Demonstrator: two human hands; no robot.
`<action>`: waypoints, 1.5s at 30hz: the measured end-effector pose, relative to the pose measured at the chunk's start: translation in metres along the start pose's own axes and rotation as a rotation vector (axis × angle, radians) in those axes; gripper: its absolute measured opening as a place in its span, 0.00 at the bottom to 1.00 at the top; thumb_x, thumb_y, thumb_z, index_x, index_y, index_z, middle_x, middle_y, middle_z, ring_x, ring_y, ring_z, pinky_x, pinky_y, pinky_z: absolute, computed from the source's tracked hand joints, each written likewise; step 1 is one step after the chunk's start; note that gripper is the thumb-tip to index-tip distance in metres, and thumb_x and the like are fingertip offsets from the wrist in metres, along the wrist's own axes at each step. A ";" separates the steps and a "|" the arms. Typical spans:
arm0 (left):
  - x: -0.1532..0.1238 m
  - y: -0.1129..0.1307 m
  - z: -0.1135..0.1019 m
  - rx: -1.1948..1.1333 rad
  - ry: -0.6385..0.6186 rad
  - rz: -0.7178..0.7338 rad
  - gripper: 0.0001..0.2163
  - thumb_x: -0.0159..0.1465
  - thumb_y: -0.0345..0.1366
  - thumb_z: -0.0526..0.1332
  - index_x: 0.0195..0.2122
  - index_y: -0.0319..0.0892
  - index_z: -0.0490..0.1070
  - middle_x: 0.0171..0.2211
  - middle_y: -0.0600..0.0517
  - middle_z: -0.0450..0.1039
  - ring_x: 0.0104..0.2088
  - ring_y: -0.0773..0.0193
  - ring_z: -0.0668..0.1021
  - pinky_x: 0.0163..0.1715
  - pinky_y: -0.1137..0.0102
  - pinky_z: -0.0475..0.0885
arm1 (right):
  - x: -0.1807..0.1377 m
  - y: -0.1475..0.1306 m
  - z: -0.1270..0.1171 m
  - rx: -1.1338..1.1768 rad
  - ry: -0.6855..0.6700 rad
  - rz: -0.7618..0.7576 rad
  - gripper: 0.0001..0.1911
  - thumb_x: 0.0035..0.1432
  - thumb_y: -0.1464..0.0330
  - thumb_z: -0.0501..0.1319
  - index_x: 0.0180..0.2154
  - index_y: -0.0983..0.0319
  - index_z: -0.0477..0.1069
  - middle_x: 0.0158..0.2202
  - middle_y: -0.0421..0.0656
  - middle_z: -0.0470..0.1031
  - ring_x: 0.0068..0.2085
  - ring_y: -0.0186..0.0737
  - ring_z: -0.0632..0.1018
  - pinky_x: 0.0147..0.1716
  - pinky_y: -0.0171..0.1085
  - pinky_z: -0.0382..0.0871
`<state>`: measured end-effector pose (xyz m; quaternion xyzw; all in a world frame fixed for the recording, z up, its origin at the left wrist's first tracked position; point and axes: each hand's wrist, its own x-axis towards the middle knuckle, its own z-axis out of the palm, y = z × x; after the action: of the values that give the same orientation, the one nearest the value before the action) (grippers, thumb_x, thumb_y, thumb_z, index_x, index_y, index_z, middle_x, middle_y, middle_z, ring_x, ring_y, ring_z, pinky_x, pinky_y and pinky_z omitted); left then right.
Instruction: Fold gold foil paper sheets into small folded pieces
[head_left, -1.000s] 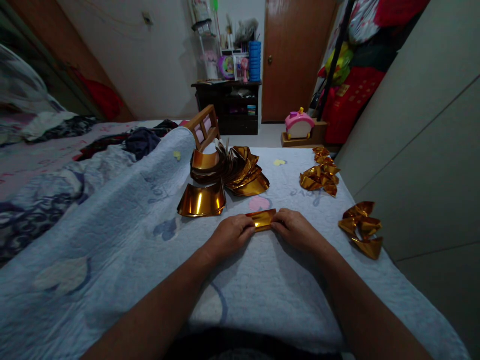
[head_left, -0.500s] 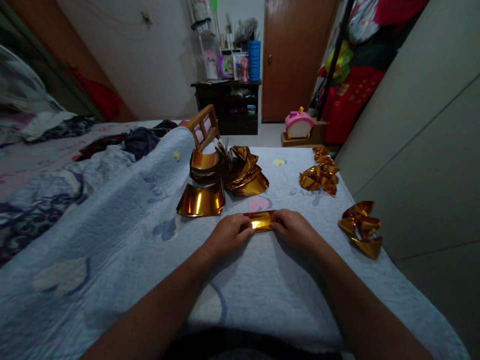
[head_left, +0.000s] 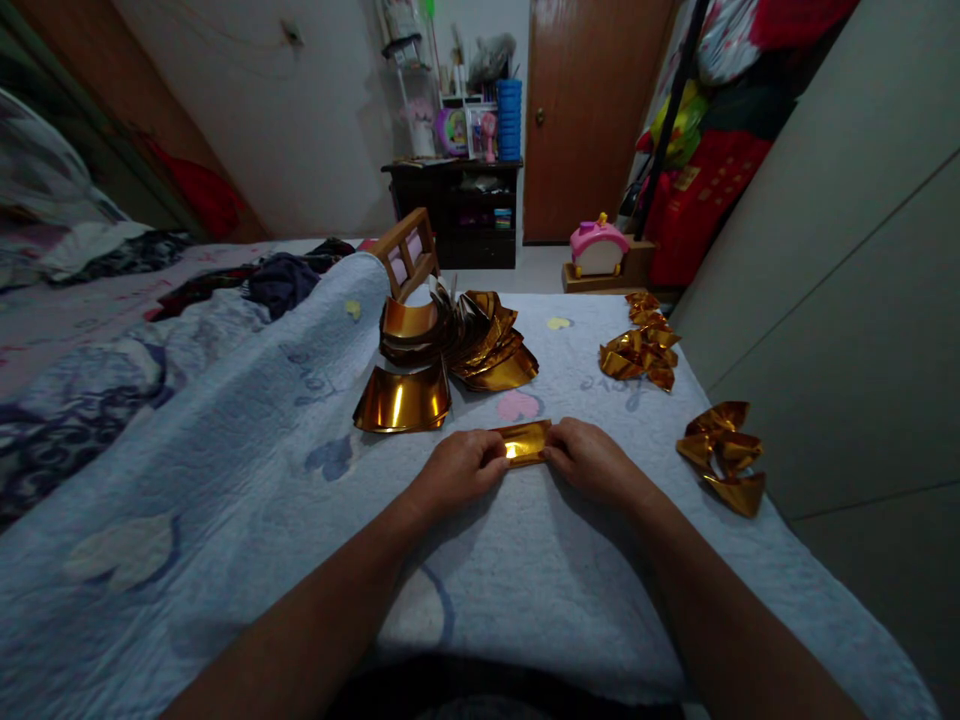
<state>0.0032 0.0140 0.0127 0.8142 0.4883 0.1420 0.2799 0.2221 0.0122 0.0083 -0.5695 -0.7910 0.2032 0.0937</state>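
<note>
Between my two hands a small strip of shiny gold foil paper is held level just over the bedspread. My left hand pinches its left end, thumb in front and fingers behind. The right end is pinched by my right hand in the same way. Beyond my left hand lies a stack of curved gold foil sheets, with a fanned pile of more gold sheets behind it. Folded gold foil pieces rest to the right, and another cluster of folded foil sits farther back.
A pale blue bedspread with heart patterns covers the surface. Crumpled clothes lie at the left. A wooden rail stands behind the foil pile. At the back are a pink toy and a dark cabinet; a pale panel borders the right.
The foil strip has tilted slightly, its right end a little higher. Both hands have shifted only a little and keep their pinch; the surrounding piles have stayed put.
</note>
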 end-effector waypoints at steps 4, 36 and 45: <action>0.000 0.000 0.000 0.001 0.010 -0.030 0.07 0.65 0.33 0.59 0.32 0.40 0.76 0.30 0.51 0.78 0.30 0.63 0.76 0.31 0.70 0.64 | 0.001 -0.003 0.001 -0.030 0.003 0.049 0.10 0.64 0.71 0.57 0.36 0.64 0.77 0.37 0.50 0.78 0.37 0.42 0.75 0.36 0.37 0.60; -0.004 0.000 0.011 0.212 0.050 -0.073 0.03 0.67 0.33 0.58 0.37 0.42 0.71 0.38 0.48 0.77 0.39 0.57 0.77 0.38 0.66 0.67 | 0.001 -0.004 -0.001 -0.010 -0.013 0.157 0.09 0.63 0.68 0.60 0.35 0.63 0.77 0.36 0.50 0.79 0.37 0.43 0.77 0.34 0.38 0.59; -0.006 0.001 0.013 0.206 0.060 -0.050 0.03 0.68 0.33 0.58 0.40 0.44 0.70 0.39 0.50 0.76 0.38 0.59 0.76 0.38 0.68 0.67 | 0.001 -0.002 0.003 -0.028 0.020 0.166 0.09 0.63 0.67 0.60 0.34 0.63 0.77 0.35 0.49 0.79 0.35 0.43 0.76 0.32 0.38 0.58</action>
<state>0.0076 0.0046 0.0028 0.8218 0.5285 0.1083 0.1836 0.2193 0.0120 0.0067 -0.6363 -0.7428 0.1937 0.0764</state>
